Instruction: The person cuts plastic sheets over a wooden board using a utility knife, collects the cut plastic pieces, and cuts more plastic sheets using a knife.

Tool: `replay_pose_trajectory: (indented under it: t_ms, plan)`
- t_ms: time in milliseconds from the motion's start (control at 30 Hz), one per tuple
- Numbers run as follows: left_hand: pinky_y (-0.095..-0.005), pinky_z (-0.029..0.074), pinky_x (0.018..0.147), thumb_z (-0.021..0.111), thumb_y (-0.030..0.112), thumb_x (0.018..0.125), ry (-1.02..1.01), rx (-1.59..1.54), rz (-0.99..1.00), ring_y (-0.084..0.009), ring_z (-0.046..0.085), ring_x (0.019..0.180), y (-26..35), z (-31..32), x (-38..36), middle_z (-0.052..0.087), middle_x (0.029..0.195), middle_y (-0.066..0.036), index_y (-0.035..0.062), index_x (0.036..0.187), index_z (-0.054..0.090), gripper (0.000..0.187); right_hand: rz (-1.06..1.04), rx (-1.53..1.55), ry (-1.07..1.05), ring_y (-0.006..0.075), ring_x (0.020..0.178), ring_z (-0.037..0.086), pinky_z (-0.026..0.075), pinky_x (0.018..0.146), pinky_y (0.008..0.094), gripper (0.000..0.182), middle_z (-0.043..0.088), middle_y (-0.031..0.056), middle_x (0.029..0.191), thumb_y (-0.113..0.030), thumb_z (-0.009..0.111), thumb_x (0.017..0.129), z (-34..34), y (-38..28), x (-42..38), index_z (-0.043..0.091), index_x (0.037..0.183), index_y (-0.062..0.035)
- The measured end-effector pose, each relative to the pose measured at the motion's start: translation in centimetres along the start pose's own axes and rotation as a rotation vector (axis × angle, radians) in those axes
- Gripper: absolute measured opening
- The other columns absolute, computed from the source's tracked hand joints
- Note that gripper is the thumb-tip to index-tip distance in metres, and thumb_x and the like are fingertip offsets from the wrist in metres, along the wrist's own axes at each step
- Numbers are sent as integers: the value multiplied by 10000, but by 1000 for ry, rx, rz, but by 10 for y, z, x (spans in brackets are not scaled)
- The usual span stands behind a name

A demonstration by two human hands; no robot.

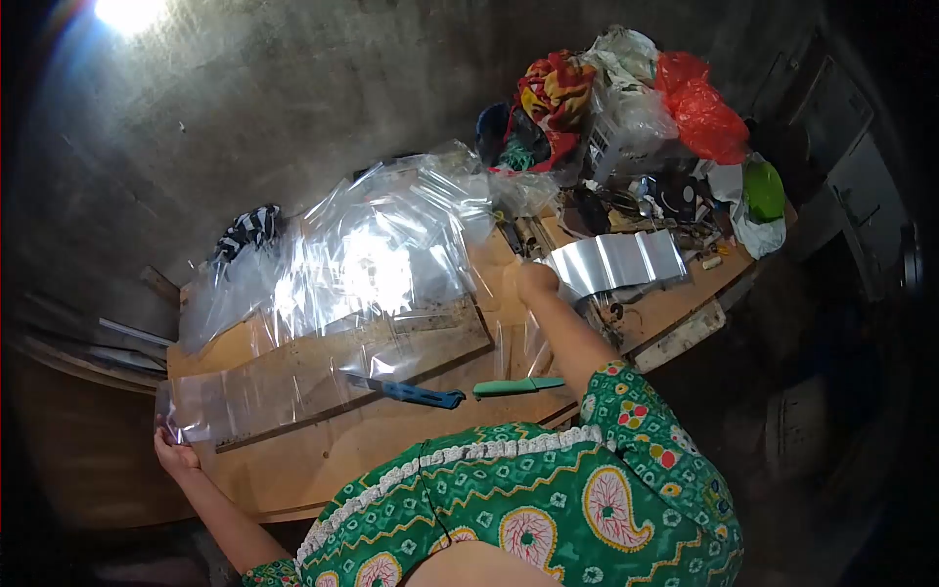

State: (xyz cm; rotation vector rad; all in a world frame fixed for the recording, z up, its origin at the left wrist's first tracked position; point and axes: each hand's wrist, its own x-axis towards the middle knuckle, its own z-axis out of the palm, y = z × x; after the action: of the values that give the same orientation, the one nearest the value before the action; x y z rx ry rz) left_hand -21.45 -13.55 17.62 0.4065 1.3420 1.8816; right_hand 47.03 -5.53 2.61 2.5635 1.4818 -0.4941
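Observation:
A long clear plastic strip [284,391] lies across the wooden board [450,357] at the left. Its left end is in my left hand [176,454], whose fingers are closed on it at the table's left edge. My right hand [538,283] reaches to the left end of a shiny silvery sheet roll [621,264]; its fingers are mostly hidden. A blue cutter [416,393] and a green-handled knife [518,387] lie near the front edge. Behind the board is a heap of glossy clear plastic sheets [381,254].
Bundled cloth [556,93], a red plastic bag [699,108] and a green object [764,191] in a white bag stand at the back right. Small clutter lies below them. A striped black-and-white cloth [250,230] is at the back left, by the wall.

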Motion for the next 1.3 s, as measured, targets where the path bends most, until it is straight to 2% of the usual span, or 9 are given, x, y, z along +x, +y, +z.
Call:
replay_pose_trajectory:
  t_ms: [167, 300, 400, 467, 633, 800, 1033, 1133, 1300]
  plan:
    - [-386, 399, 869, 381, 139, 811, 33, -232, -70, -205, 502, 995, 30, -20, 69, 558, 1041, -69, 68, 1060, 539, 303, -103, 301, 260, 324, 793, 594, 469, 690, 370, 238, 596, 221, 800, -111, 574, 607, -35, 63, 35, 613, 810, 9]
    - [-401, 410, 850, 385, 165, 806, 46, -147, 3, -226, 511, 980, 86, -38, 123, 556, 1035, -82, 56, 1061, 536, 316, -280, 658, 344, 182, 609, 540, 423, 555, 319, 190, 583, 85, 659, -124, 654, 591, -147, 107, 7, 578, 727, -15]
    - [-414, 431, 813, 393, 159, 805, 315, -62, 94, -252, 527, 939, 147, -83, 186, 561, 985, -118, 32, 992, 550, 275, -324, 718, 520, 159, 589, 527, 422, 546, 328, 168, 558, 55, 619, -103, 642, 582, -240, 131, -39, 584, 711, -13]
    - [-410, 435, 808, 391, 164, 817, 113, -96, 106, -259, 536, 922, 190, -135, 229, 561, 977, -131, 7, 982, 548, 277, -318, 924, 498, 136, 628, 541, 426, 562, 292, 248, 592, 40, 736, -67, 608, 617, -280, 173, -34, 595, 859, -13]
    - [-398, 441, 783, 398, 172, 820, 345, 185, 220, -250, 539, 893, 211, -137, 184, 562, 963, -126, 6, 978, 554, 277, -267, 1184, 472, 155, 615, 564, 464, 562, 297, 231, 583, 58, 739, -90, 587, 678, -339, 243, -78, 573, 891, -2]
    - [-387, 446, 758, 405, 179, 823, 374, 276, 181, -240, 542, 863, 189, -135, 182, 563, 949, -122, 6, 974, 560, 278, 176, 1590, 338, 198, 600, 567, 486, 549, 342, 107, 564, 80, 683, -62, 552, 675, -295, 279, -55, 564, 772, -18]
    - [-371, 454, 723, 414, 190, 826, 361, 348, 137, -227, 547, 822, 162, -126, 189, 565, 929, -115, 4, 969, 568, 280, 341, 2011, 381, 196, 510, 517, 455, 475, 334, 19, 526, 62, 613, -52, 541, 643, -123, 340, 41, 526, 650, -61]
    - [-364, 458, 708, 418, 194, 828, 373, 390, 134, -222, 549, 804, 158, -123, 193, 566, 920, -112, 4, 967, 572, 281, 181, 1860, 665, 142, 470, 475, 383, 402, 250, 204, 507, 40, 631, 39, 445, 684, -99, 290, 27, 534, 857, -22]
    - [-353, 463, 683, 425, 202, 831, 376, 522, 160, -213, 552, 775, 156, -112, 195, 567, 906, -107, 3, 963, 578, 284, -45, 1594, 527, 129, 527, 498, 383, 422, 251, 401, 561, 87, 775, 73, 438, 700, -60, 201, 20, 455, 1093, 0]
